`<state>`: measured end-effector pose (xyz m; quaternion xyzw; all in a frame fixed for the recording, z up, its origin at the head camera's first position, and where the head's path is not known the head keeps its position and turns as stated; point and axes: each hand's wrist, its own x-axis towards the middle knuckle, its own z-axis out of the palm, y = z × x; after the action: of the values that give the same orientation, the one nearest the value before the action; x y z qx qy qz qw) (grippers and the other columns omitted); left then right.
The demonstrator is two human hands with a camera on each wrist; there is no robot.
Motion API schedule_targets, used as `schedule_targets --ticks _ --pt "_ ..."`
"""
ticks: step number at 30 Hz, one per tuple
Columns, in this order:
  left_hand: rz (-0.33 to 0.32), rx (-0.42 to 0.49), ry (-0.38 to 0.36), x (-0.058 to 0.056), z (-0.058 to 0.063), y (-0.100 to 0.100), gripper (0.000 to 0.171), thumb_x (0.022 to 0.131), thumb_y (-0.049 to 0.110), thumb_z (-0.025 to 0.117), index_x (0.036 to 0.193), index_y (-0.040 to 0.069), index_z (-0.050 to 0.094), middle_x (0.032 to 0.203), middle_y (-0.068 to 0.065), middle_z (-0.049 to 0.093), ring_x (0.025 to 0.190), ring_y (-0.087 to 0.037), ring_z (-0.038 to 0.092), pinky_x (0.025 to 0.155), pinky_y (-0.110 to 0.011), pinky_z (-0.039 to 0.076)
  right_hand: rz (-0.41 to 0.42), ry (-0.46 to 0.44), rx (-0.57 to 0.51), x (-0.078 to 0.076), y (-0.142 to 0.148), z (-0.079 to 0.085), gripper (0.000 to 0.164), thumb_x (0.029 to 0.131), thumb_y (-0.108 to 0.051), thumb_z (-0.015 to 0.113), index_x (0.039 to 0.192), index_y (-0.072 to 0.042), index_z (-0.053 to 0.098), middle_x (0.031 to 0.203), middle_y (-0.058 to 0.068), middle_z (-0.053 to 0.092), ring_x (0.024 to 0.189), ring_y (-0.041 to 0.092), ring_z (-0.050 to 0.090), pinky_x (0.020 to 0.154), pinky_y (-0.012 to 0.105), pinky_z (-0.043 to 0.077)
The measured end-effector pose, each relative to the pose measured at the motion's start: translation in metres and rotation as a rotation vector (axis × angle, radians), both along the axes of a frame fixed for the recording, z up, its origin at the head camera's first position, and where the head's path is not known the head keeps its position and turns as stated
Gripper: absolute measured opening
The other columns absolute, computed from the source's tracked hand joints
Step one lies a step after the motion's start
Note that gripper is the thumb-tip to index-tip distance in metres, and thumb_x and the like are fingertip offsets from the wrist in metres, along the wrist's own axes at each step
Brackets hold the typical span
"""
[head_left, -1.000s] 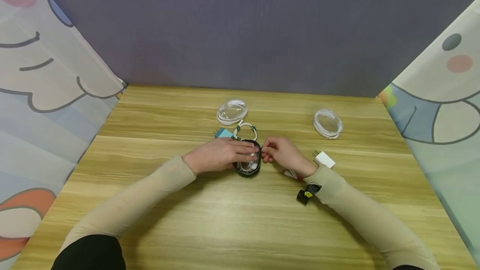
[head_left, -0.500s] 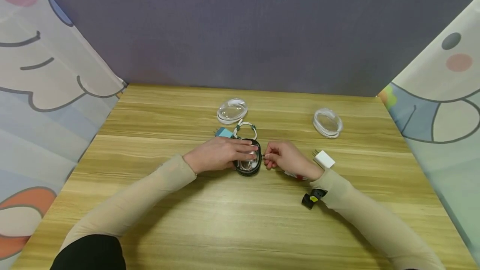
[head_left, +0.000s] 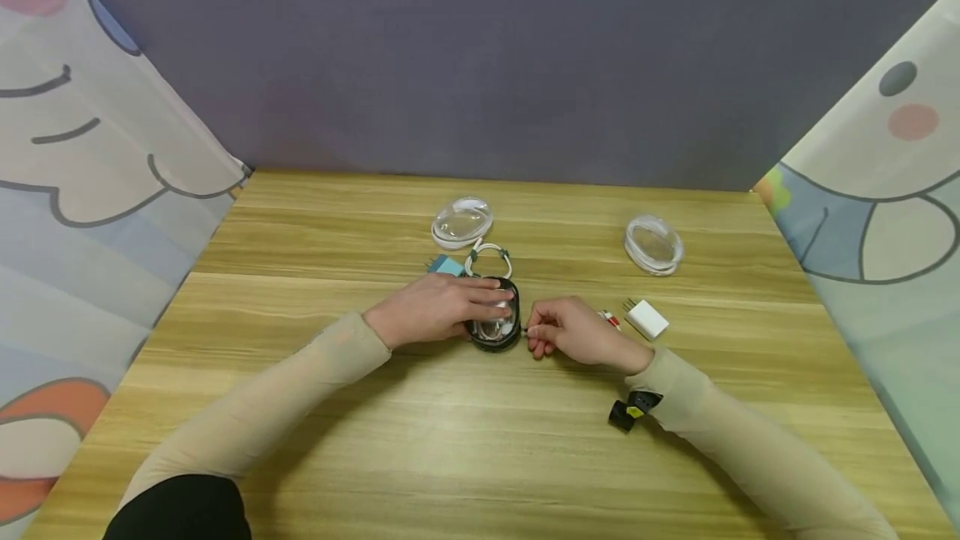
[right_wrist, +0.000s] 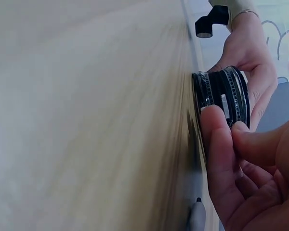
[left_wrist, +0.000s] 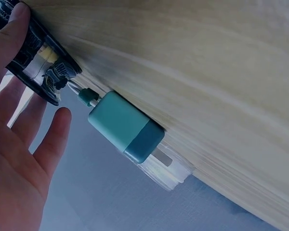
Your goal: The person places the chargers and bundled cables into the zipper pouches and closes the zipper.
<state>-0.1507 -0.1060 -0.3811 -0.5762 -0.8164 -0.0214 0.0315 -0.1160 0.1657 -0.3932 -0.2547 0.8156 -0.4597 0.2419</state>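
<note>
A small oval black zip case [head_left: 491, 347] with a clear top lies mid-table, something transparent showing through its lid. My left hand [head_left: 435, 307] holds it steady from the left. The fingers lie across the top and the thumb presses the side, as the left wrist view shows. At the case's right side, my right hand [head_left: 573, 332] pinches the zipper pull [head_left: 524, 330] between thumb and index finger. Most of the pull is hidden by the fingertips. In the right wrist view the zip teeth run around the side wall of the case [right_wrist: 224, 94].
Behind the case lie a teal plug charger [left_wrist: 125, 127], a white cable [head_left: 491, 248] coiled with green ties, and a clear-wrapped coil [head_left: 461, 223]. To the right are another white coil [head_left: 654, 245], a white charger [head_left: 647, 319] and a red-and-white connector [head_left: 611, 320].
My right hand has slid toward the near edge along the case's right side, with the zipper pull in its pinch. The red-and-white connector has come into fuller view. My left hand has hardly moved.
</note>
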Motion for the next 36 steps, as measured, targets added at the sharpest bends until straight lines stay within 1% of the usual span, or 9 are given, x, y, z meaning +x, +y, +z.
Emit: schedule_targets --ticks 5,10,14,17,19,24,27,31,36 --pt "0.002 -0.010 0.009 0.000 0.000 -0.001 0.073 0.078 0.028 0.087 0.144 0.026 0.056 0.153 0.006 0.043 0.137 -0.021 0.045 0.102 -0.037 0.046 0.010 -0.047 -0.022 0.003 -0.001 0.000 0.013 0.099 -0.001 0.058 0.089 0.002 0.066 0.077 0.009 0.071 0.069 0.024 0.069 0.062 0.037 0.058" --pt "0.007 -0.025 0.019 0.000 0.001 0.000 0.072 0.080 0.031 0.085 0.145 0.025 0.055 0.154 0.005 0.042 0.139 -0.021 0.043 0.100 -0.037 0.048 0.001 -0.055 -0.018 0.001 -0.001 -0.001 0.013 0.100 -0.003 0.057 0.091 0.002 0.065 0.079 0.008 0.070 0.070 0.023 0.070 0.063 0.036 0.058" --pt "0.004 -0.014 0.042 0.000 -0.001 0.000 0.071 0.081 0.032 0.084 0.145 0.024 0.055 0.153 0.003 0.044 0.139 -0.021 0.042 0.097 -0.038 0.049 -0.011 -0.101 -0.029 0.001 -0.002 -0.002 0.014 0.102 -0.003 0.054 0.093 0.004 0.062 0.080 0.010 0.071 0.070 0.024 0.071 0.062 0.036 0.058" --pt "0.004 0.000 0.063 0.002 -0.002 0.000 0.069 0.082 0.032 0.084 0.144 0.022 0.056 0.152 0.001 0.046 0.138 -0.022 0.044 0.097 -0.039 0.050 -0.011 -0.126 -0.040 -0.001 -0.002 -0.002 0.016 0.104 -0.004 0.050 0.094 0.004 0.059 0.081 0.011 0.072 0.070 0.024 0.072 0.062 0.036 0.059" --pt "0.008 0.003 0.082 0.002 -0.002 -0.001 0.068 0.082 0.026 0.083 0.144 0.022 0.056 0.151 -0.001 0.047 0.137 -0.023 0.045 0.095 -0.039 0.050 -0.023 -0.131 -0.048 -0.003 -0.002 -0.002 0.017 0.105 -0.004 0.048 0.094 0.005 0.057 0.081 0.012 0.072 0.070 0.025 0.072 0.062 0.036 0.059" --pt "0.030 0.007 0.134 0.005 0.001 -0.006 0.067 0.082 0.014 0.082 0.143 0.024 0.057 0.146 -0.003 0.051 0.126 -0.023 0.051 0.087 -0.039 0.052 -0.099 -0.131 -0.048 -0.010 -0.002 -0.001 0.016 0.106 -0.005 0.043 0.097 0.005 0.053 0.080 0.013 0.070 0.067 0.026 0.070 0.060 0.036 0.059" --pt "0.034 0.016 0.134 0.005 0.003 -0.007 0.064 0.080 0.019 0.084 0.139 0.026 0.060 0.136 -0.001 0.056 0.116 -0.021 0.053 0.083 -0.038 0.051 -0.131 -0.125 -0.027 -0.013 -0.005 -0.001 0.016 0.107 -0.005 0.042 0.098 0.003 0.053 0.076 0.013 0.068 0.062 0.026 0.069 0.055 0.036 0.057" --pt "0.015 0.030 0.112 0.005 0.003 -0.004 0.061 0.077 0.026 0.087 0.133 0.024 0.064 0.128 0.002 0.058 0.115 -0.019 0.052 0.088 -0.038 0.048 -0.151 -0.130 0.006 -0.017 -0.010 -0.002 0.016 0.107 -0.007 0.042 0.096 0.000 0.052 0.070 0.011 0.067 0.055 0.024 0.066 0.049 0.034 0.054" --pt "-0.038 0.020 0.108 0.004 0.002 -0.004 0.053 0.082 0.019 0.082 0.133 0.022 0.066 0.140 0.000 0.058 0.130 -0.021 0.051 0.103 -0.037 0.045 -0.157 -0.139 0.033 -0.020 -0.012 -0.003 0.016 0.107 -0.007 0.042 0.095 -0.003 0.051 0.066 0.010 0.066 0.051 0.022 0.064 0.046 0.031 0.052"
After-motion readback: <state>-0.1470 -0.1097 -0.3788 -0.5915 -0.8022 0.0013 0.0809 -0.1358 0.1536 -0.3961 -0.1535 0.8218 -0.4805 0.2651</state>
